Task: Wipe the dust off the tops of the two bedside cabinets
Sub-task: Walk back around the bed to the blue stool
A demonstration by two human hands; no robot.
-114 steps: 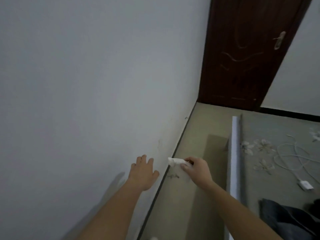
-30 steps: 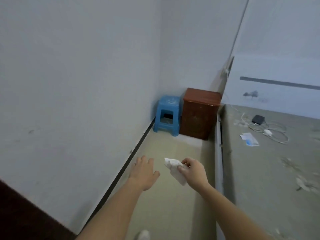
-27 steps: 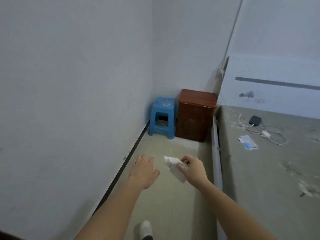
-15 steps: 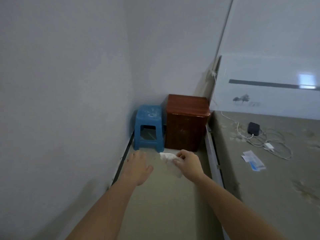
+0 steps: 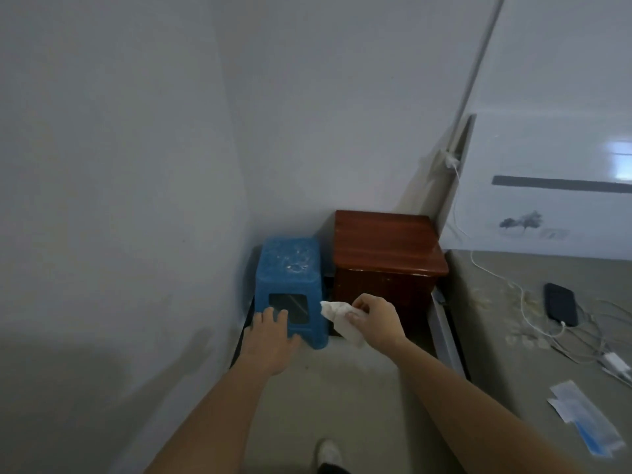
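The right hand (image 5: 372, 321) pinches a crumpled white tissue (image 5: 337, 314) in its fingers, covering part of the shadowed front of the brown wooden bedside cabinet (image 5: 386, 248). The cabinet stands in the corner between a blue plastic stool (image 5: 290, 268) and the bed (image 5: 496, 336). The left hand (image 5: 272, 340), fingers straight and holding nothing, hides the stool's near foot.

We are pinching a crumpled white tissue (image 5: 337, 311) in our right hand (image 5: 374, 323), just near of the reddish-brown wooden bedside cabinet (image 5: 386, 246), which is standing upright at the far wall.
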